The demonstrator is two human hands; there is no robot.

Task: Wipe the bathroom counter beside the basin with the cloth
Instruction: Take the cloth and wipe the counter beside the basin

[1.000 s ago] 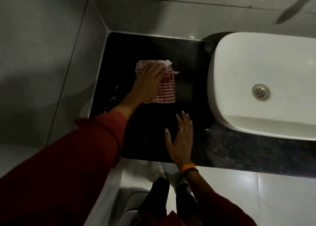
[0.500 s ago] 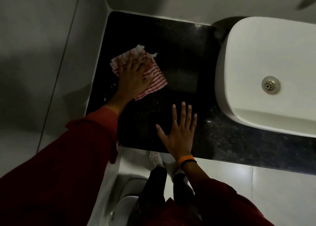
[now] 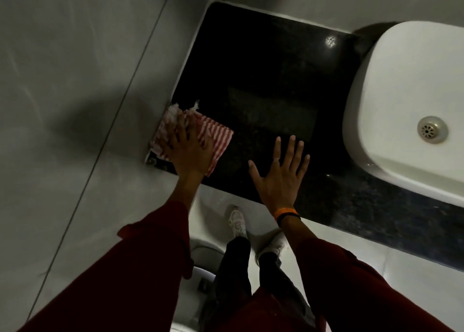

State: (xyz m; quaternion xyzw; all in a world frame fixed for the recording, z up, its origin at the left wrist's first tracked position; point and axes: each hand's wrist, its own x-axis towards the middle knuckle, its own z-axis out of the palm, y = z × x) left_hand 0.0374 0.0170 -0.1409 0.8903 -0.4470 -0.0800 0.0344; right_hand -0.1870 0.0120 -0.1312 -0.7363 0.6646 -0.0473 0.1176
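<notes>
Sleeves: loose dark-red cloth sleeves [image 3: 140,269] cover both forearms, nearest the camera.
Right wrist: an orange band [image 3: 286,212] with a dark band just behind it.
Right hand: the right hand [image 3: 281,178] lies palm down on the counter near its front edge, fingers spread wide and straight, holding nothing; a ring shows on one finger.
Left hand: the left hand [image 3: 188,148] presses flat on the cloth, fingers stretched forward and slightly apart, pinning it rather than gripping it.
Cloth: the red-and-white striped woven cloth [image 3: 216,136] is folded to a rough square with a frayed white fringe at its far side; it sits at the counter's front-left corner, its left side against the wall.
Counter: the polished black speckled stone counter [image 3: 263,75] is flat, glossy and rectangular, with a small bright glint near its back edge.
Basin: the white glazed rounded-rectangle basin [image 3: 391,85] stands on the counter's right part, well apart from the cloth, with a round metal drain [image 3: 432,130].
Walls: smooth pale grey tiles [image 3: 75,68] with thin dark joints.
</notes>
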